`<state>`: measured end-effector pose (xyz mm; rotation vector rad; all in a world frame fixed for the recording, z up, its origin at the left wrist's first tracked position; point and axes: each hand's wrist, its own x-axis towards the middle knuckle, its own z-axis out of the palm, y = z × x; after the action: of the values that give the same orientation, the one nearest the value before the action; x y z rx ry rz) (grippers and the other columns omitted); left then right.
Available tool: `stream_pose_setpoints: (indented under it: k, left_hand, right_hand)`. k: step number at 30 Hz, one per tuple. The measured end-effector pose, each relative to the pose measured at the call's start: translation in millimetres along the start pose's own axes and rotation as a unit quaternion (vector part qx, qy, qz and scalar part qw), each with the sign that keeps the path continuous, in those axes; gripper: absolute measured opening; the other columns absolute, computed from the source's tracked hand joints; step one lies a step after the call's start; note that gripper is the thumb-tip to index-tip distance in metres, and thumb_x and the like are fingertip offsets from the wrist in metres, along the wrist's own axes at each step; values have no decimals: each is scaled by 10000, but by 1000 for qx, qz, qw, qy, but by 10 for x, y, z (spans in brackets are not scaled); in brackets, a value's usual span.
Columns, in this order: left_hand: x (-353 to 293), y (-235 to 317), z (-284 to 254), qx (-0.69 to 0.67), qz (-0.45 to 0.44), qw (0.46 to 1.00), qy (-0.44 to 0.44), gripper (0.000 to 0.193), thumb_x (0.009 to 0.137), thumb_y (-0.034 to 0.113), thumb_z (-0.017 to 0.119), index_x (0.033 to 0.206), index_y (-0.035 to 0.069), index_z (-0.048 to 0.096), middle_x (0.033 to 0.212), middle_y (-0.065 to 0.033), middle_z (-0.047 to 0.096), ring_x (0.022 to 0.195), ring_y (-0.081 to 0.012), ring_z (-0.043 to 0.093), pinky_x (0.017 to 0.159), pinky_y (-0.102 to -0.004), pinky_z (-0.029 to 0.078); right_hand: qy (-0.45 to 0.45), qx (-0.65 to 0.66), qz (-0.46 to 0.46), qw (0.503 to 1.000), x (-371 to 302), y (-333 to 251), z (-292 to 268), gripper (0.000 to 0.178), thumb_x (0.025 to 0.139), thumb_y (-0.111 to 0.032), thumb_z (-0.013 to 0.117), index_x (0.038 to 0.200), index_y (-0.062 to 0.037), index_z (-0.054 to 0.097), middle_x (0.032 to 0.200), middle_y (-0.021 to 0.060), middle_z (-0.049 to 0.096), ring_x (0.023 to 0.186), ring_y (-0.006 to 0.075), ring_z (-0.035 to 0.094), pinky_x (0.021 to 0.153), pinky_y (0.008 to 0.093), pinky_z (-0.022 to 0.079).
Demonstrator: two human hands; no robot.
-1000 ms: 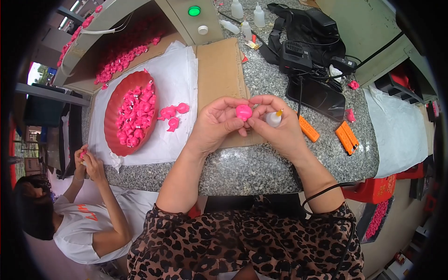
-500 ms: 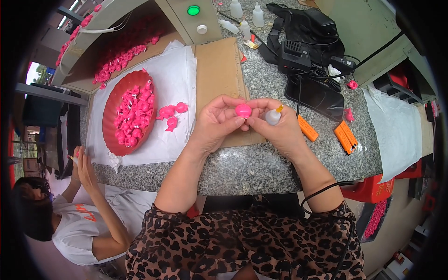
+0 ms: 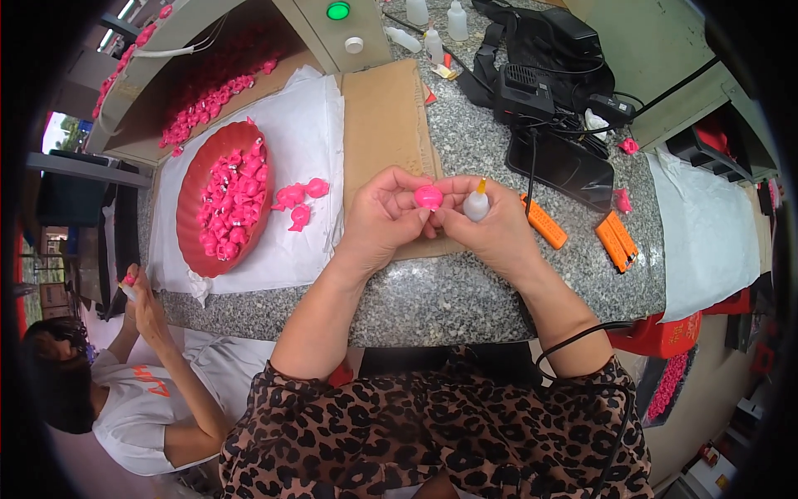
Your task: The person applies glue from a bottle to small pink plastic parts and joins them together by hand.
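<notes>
My left hand [image 3: 381, 218] pinches a small round pink plastic piece [image 3: 429, 197] over the front of a granite counter [image 3: 465, 291]. My right hand [image 3: 492, 226] touches the same piece with its fingertips and grips a small white glue bottle [image 3: 476, 204] with an orange tip pointing up. Both hands hover above a brown cardboard sheet [image 3: 384, 125]. A red oval tray [image 3: 193, 200] full of pink pieces lies to the left on white paper [image 3: 312, 116], with three loose pink pieces [image 3: 298, 200] beside it.
Orange tools [image 3: 617, 239] and a black device with cables [image 3: 544, 79] lie to the right. A cardboard box with more pink pieces [image 3: 208, 100] stands at the back left, white bottles [image 3: 432, 25] at the back. Another person [image 3: 133, 399] sits low at the left.
My hands have stayed almost still on the pink piece. The person at the lower left has shifted their raised hand slightly.
</notes>
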<state>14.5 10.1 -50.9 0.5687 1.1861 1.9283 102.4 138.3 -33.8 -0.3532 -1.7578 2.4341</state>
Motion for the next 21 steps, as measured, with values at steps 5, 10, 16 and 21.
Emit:
stream_pose_setpoints:
  k: [5,10,16,21]
  left_hand:
    - [-22,-20,1,13,4,1000,16,230,742,23,589,919,1,443,848,-104,573,696,-131,571,578,-227,478]
    - [-35,-21,4,-13,35,999,-10,223,729,-2,590,889,14,436,854,-105,583,738,-134,586,628,-223,482]
    - [-62,-40,3,40,97,994,-28,241,703,-122,490,902,-2,428,898,-120,557,832,-151,575,746,-260,470]
    - [-77,-27,30,46,97,994,-21,245,699,-125,489,902,-2,428,905,-114,555,883,-161,564,771,-263,460]
  right_hand:
    - [6,5,16,1000,8,23,-7,247,714,-37,597,929,56,520,697,25,570,641,68,550,585,181,444]
    - [12,2,11,1000,-15,25,9,254,695,-54,630,905,47,528,696,14,563,648,54,537,577,179,443]
    - [13,-23,-39,999,-49,69,14,243,669,-54,649,876,19,546,707,-6,556,654,30,501,579,172,431]
    - [17,-29,-49,998,-71,71,21,228,666,-54,646,864,12,554,717,-7,558,653,28,498,580,172,431]
